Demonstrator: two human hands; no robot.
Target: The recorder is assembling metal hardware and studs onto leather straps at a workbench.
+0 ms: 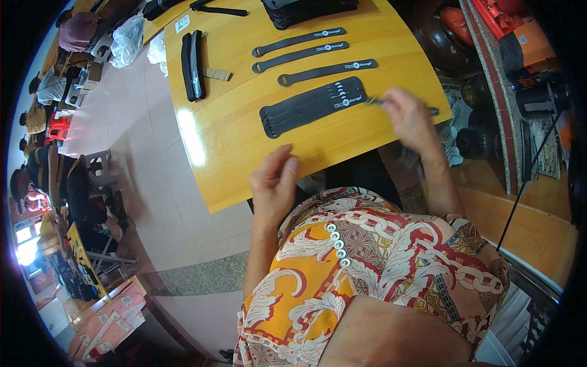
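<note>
Patterned fabric in orange, red and white (pixel 367 238), trimmed with a row of round, shiny white ornaments (pixel 338 244), fills the foreground of the head view as a person works seated at a table. The right hand (pixel 408 116) is closed around a slim tool (pixel 375 101), its metallic tip out toward the left and too blurred to identify. The left hand (pixel 274 180) is loosely curled at the near table edge, a narrow gap between thumb and fingers, just beside a fanned stack of black straps (pixel 302 112).

That stack lies flat near the table's front, its overlapping strips printed in white at the right end. Beyond it, three single straps (pixel 330 71) lie apart, each flat and matte with a looped left end. A folded black bundle (pixel 193 67) lies to the left, against a tan strip (pixel 218 74).

Glossy yellow wood-look tabletop (pixel 235 153) reflects light at left. Pale floor tiles (pixel 177 208) stretch past it, toward other people (pixel 52 88) seated along the far left.
</note>
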